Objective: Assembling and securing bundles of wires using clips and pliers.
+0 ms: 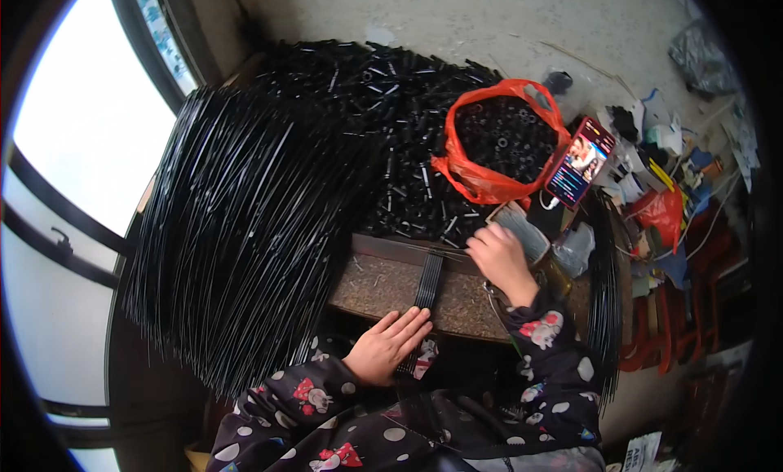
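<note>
1. Under the left hand (pixel 390 341), a narrow row of thin black rods (pixel 429 278) lies side by side across the speckled brown bench (pixel 382 286); the hand lies flat on its near end, fingers straight and close together.
2. Ahead of the left hand, the row's far end meets a low raised strip (pixel 387 248) along the back of the bench.
3. Just right of the row's far end is the right hand (pixel 499 260), its fingers bent; whether they grip anything, I cannot tell.
4. To the left of both hands, a broad mass of long black rods (pixel 236 236) spreads out.
5. Beyond the hands lies a heap of short black pieces (pixel 342 85).
6. Ahead of the right hand, an open red plastic bag (pixel 458 174) holds small dark parts, with a lit phone (pixel 581 162) to its right.
7. Right of the right hand, near it, is a clear plastic bag (pixel 576 250); farther right hangs another bundle of black rods (pixel 603 301).
</note>
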Demonstrator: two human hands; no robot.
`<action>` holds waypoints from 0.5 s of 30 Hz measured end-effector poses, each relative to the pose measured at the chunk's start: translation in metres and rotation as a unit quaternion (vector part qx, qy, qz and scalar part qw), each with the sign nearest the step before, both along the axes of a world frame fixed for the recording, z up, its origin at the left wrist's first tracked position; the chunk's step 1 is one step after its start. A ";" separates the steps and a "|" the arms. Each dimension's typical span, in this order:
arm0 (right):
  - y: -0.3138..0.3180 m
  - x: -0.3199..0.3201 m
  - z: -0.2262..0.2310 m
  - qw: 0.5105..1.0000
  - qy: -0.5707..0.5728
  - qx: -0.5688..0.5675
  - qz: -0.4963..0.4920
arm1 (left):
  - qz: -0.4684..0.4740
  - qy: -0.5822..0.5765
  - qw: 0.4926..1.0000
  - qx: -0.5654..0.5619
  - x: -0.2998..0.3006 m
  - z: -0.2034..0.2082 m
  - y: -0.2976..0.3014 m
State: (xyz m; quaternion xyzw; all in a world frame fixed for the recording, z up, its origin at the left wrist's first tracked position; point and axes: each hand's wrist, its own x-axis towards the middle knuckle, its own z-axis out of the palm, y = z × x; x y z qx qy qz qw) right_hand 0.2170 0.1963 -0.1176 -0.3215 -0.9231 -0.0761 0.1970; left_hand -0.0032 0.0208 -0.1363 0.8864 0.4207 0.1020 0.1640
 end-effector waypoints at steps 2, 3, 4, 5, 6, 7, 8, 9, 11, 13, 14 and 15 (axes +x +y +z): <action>-0.002 0.006 -0.011 1.000 0.004 0.010 0.027 | -0.016 0.014 1.000 0.008 -0.002 -0.001 -0.001; -0.007 0.005 -0.014 0.998 0.040 -0.045 0.021 | -0.012 0.012 1.000 0.008 -0.003 -0.002 -0.002; -0.010 0.002 -0.014 0.992 0.076 -0.099 0.015 | -0.009 0.008 1.000 0.012 -0.003 -0.003 -0.003; -0.012 -0.005 -0.011 0.989 0.085 -0.123 0.017 | -0.012 0.003 1.000 0.018 -0.002 -0.003 -0.003; -0.012 -0.015 -0.011 0.987 0.078 -0.142 0.009 | -0.010 0.004 1.000 0.019 -0.003 -0.004 -0.003; -0.011 -0.024 -0.012 0.985 0.072 -0.159 0.000 | -0.010 -0.001 1.000 0.015 -0.003 -0.004 -0.003; -0.009 -0.028 -0.016 0.984 0.050 -0.168 -0.018 | -0.013 -0.007 1.000 0.012 -0.003 -0.003 -0.003; -0.006 -0.028 -0.017 0.985 0.050 -0.166 -0.020 | -0.015 -0.008 1.000 0.015 -0.002 -0.002 -0.003; -0.005 -0.028 -0.016 0.982 0.019 -0.183 -0.053 | -0.011 -0.043 0.999 0.025 -0.001 -0.001 -0.002; -0.024 -0.033 0.011 0.969 0.099 -0.224 0.008 | 0.010 -0.073 0.996 0.050 -0.005 -0.010 -0.005; -0.034 -0.032 0.017 0.943 0.107 -0.299 0.099 | 0.022 -0.079 0.995 0.054 -0.008 -0.012 -0.009; -0.059 -0.011 0.041 0.873 0.100 -0.455 0.142 | 0.008 -0.089 0.994 0.059 -0.002 -0.011 -0.005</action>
